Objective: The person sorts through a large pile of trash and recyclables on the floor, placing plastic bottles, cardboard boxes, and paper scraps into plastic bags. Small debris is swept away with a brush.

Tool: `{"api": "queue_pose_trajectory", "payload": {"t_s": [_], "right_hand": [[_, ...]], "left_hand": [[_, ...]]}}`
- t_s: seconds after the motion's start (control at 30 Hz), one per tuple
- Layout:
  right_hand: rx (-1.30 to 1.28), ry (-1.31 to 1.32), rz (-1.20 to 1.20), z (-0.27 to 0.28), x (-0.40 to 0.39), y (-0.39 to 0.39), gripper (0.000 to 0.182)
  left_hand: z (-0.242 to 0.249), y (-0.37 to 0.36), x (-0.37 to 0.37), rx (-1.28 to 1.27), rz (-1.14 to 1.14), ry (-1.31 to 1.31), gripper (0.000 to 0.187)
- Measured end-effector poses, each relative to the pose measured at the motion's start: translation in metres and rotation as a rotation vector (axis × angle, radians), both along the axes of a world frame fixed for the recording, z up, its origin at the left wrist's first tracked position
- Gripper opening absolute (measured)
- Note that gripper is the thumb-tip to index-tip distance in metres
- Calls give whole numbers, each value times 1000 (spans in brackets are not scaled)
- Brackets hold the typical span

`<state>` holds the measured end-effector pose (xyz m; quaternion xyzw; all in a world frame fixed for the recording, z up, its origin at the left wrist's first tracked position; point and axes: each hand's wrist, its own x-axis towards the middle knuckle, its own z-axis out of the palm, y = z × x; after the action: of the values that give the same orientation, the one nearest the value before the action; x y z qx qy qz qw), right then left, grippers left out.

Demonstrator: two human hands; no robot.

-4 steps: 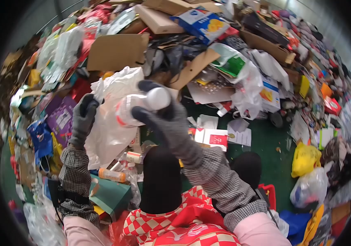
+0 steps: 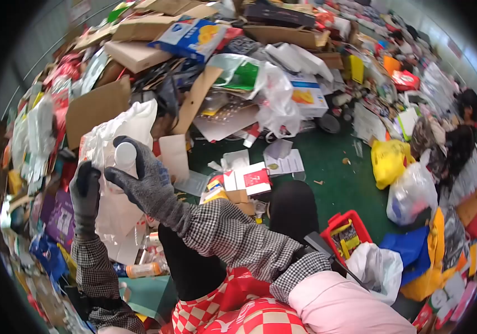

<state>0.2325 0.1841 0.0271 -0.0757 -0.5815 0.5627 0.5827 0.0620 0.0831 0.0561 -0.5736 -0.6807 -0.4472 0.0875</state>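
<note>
At the left of the view my right hand (image 2: 152, 181), in a grey glove with dark fingertips, grips a bottle with a white cap (image 2: 125, 155). The bottle's body is mostly hidden behind my fingers. Beside it my left hand (image 2: 86, 192), gloved the same way, is closed at the left edge of a whitish plastic bag (image 2: 110, 217), which hangs down between and behind both hands. A brown cardboard piece (image 2: 96, 111) lies just beyond the bag.
Mixed waste surrounds a green floor (image 2: 338, 183). A red basket (image 2: 365, 225) stands right of my knees, near a yellow bag (image 2: 389, 161). An orange bottle (image 2: 145, 270) lies at lower left. A blue box (image 2: 191, 38) rests on the heap ahead.
The view has swung to the right, so the heap and both hands sit further left. My right hand, with the bottle, has come closer to my left hand.
</note>
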Motion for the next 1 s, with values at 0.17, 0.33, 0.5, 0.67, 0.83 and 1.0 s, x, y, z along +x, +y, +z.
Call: {"api": "queue_pose_trajectory", "payload": {"t_s": [0.17, 0.33, 0.5, 0.67, 0.83, 1.0], "right_hand": [[-294, 218, -26, 11, 116, 46, 51], [-178, 194, -252, 1, 161, 66, 49], [-279, -8, -286, -57, 155, 91, 51], [-67, -586, -477, -102, 161, 105, 64], [356, -1091, -330, -64, 243, 101, 72], [472, -1741, -92, -68, 271, 107, 86]], "left_hand": [[-21, 53, 51, -170, 21, 84, 17], [-27, 115, 105, -31, -198, 178, 20], [-25, 156, 175, 3, -441, -426, 22], [-21, 183, 185, 224, -487, -731, 22], [-52, 190, 157, 199, -305, -823, 18], [-100, 200, 121, 101, -361, -1175, 21]]}}
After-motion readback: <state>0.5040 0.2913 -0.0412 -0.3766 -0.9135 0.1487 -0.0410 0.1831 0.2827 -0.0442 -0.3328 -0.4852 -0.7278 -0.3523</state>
